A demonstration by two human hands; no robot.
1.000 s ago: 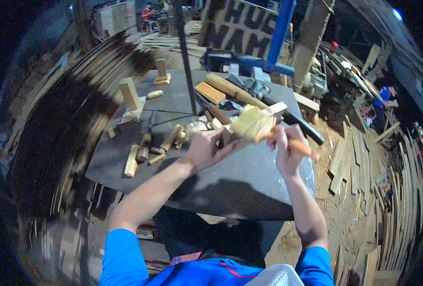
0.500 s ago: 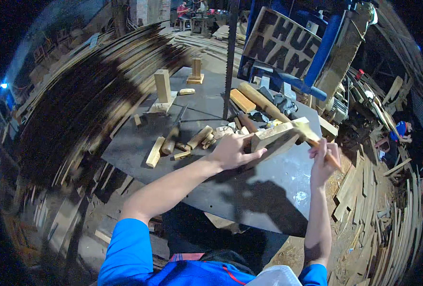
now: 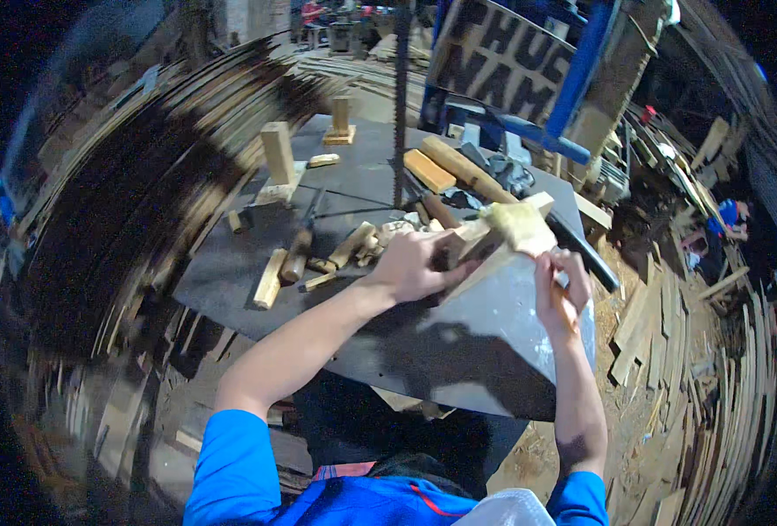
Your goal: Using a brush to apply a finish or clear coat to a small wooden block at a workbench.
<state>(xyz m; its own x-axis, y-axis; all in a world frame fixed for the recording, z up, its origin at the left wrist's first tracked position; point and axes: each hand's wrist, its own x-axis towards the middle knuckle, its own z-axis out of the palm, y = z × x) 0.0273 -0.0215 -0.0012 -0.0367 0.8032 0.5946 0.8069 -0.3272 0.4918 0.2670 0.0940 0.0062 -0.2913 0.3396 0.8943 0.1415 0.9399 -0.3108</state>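
Observation:
My left hand (image 3: pixel 416 266) is closed around a pale wooden block (image 3: pixel 485 260), held tilted above the grey metal table. In my right hand (image 3: pixel 564 287) is a flat brush (image 3: pixel 521 228) with pale yellowish bristles and an orange handle, gripped between thumb and fingers. The bristles lie over the block's upper side, hiding part of it; motion blurs them. Left of my left hand lie several small wood offcuts (image 3: pixel 351 245) and a tool with a round wooden handle (image 3: pixel 296 254).
An upright toothed saw blade (image 3: pixel 400 105) rises through the table (image 3: pixel 379 359). Behind the block lie a round wooden bar (image 3: pixel 467 168) and an orange wood block (image 3: pixel 429 171). A black bar (image 3: pixel 588 256) runs along the right edge. Stacked boards (image 3: pixel 169 167) fill the left.
The brush has swept left along the block, with my right hand moving left and turning. My left hand still grips the block. The whole view has shifted slightly.

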